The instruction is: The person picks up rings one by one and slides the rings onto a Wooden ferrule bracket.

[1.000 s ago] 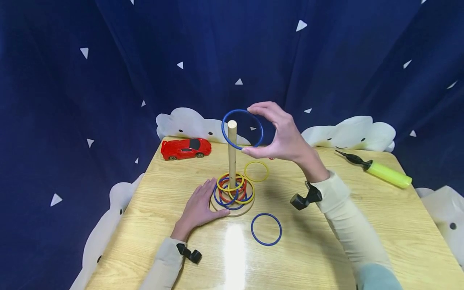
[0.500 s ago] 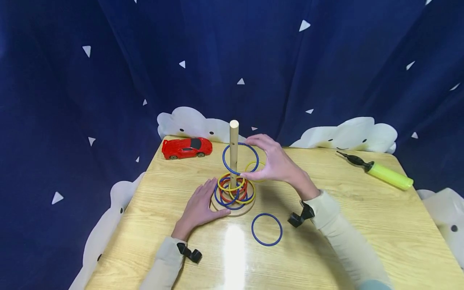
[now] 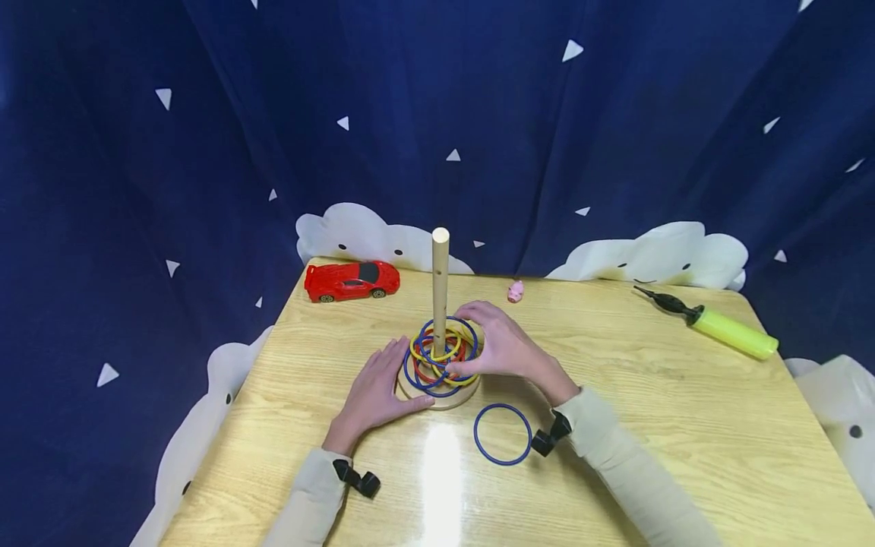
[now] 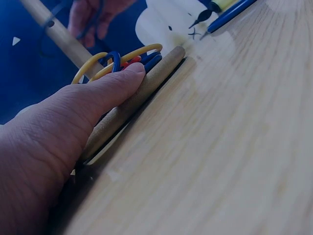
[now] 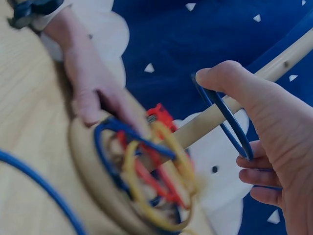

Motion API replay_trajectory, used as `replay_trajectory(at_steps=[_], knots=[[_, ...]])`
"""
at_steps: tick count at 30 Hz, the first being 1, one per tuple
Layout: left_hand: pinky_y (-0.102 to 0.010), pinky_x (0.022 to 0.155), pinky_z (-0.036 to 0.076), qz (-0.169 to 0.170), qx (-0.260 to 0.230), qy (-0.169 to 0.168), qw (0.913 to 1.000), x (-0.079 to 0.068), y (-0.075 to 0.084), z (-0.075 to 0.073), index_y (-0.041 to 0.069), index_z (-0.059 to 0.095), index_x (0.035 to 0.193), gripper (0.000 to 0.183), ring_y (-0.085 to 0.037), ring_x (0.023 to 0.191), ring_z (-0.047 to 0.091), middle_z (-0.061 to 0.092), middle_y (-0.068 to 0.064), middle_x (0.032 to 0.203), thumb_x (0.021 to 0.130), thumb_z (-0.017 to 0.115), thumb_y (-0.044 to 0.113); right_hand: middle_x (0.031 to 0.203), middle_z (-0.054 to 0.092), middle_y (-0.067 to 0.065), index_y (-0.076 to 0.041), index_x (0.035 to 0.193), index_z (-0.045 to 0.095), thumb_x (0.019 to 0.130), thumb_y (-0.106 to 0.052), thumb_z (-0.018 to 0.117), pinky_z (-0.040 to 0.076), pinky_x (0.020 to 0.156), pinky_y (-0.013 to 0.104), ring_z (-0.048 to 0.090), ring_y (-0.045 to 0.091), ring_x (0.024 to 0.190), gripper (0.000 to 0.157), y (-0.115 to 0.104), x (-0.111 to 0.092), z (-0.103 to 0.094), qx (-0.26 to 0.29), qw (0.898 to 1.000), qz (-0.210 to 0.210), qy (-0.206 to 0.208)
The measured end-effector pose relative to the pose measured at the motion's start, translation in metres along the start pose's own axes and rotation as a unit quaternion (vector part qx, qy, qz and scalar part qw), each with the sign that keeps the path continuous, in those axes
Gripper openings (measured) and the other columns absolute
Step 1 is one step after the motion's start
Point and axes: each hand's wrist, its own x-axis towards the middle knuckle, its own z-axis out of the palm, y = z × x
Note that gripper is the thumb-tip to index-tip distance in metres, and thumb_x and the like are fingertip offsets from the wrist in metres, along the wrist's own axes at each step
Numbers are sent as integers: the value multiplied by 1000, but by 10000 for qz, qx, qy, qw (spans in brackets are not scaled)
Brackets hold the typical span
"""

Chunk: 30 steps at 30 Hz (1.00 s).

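A wooden peg (image 3: 440, 289) stands upright on a round wooden base (image 3: 447, 403). Several blue, red and yellow rings lie heaped around its foot, among them a yellow ring (image 3: 412, 352). My right hand (image 3: 502, 342) pinches a blue ring (image 5: 234, 121) between thumb and fingers. That ring encircles the peg, low over the heap in the head view. At the base's left side rests my left hand (image 3: 372, 387), fingers straight along the edge. Its thumb (image 4: 117, 88) lies on the base's front rim in the left wrist view.
Another blue ring (image 3: 504, 463) lies on the table (image 3: 615, 365), right of the base. A red toy car (image 3: 352, 281) is at the back left. Behind my right hand sits a small pink figure (image 3: 516, 291). A yellow-green hand pump (image 3: 734, 334) lies far right.
My right hand has brought the blue ring down along the peg from beside its top to near the heap. The pink figure has come into view. My left hand stays put.
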Motion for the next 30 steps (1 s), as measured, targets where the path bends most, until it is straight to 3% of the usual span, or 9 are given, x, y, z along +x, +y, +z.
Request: replay_trajectory(at_steps=[5,11,16,21,30], knots=[[-44,130,16,35,22,41,10000,2,-2,3,16,21,168,125,-19,160,18,25,1,173,76,60,91,132,65,7,-6,132,67,63,-65,91,49,109,47,56,25,126,94,15,-8,24,-413,9991,55,-109],[-44,130,16,12,-5,0,10000,0,-3,3,16,21,168,126,-19,160,18,26,0,173,76,62,91,133,64,9,-5,133,66,65,-67,89,49,107,47,54,26,125,95,21,-17,43,-810,9964,-204,-110],[-43,130,17,-28,19,-10,10000,0,-3,2,16,22,168,126,-19,160,18,26,0,173,75,62,91,135,62,10,-7,135,65,65,-66,89,47,108,48,52,28,127,95,19,-20,47,-926,9950,-382,-24],[-44,130,17,-65,-35,-82,9999,0,-1,1,17,21,169,127,-19,160,17,25,0,173,75,61,92,143,58,13,-7,140,62,66,-65,90,45,111,50,50,28,132,99,18,-29,46,-708,9969,-344,78],[-44,130,17,-90,-78,-67,9999,1,-1,0,17,22,169,128,-18,160,17,25,0,173,73,64,91,142,56,11,-2,143,59,71,-58,90,45,108,51,51,28,131,97,19,-71,43,-405,9968,-30,681]])
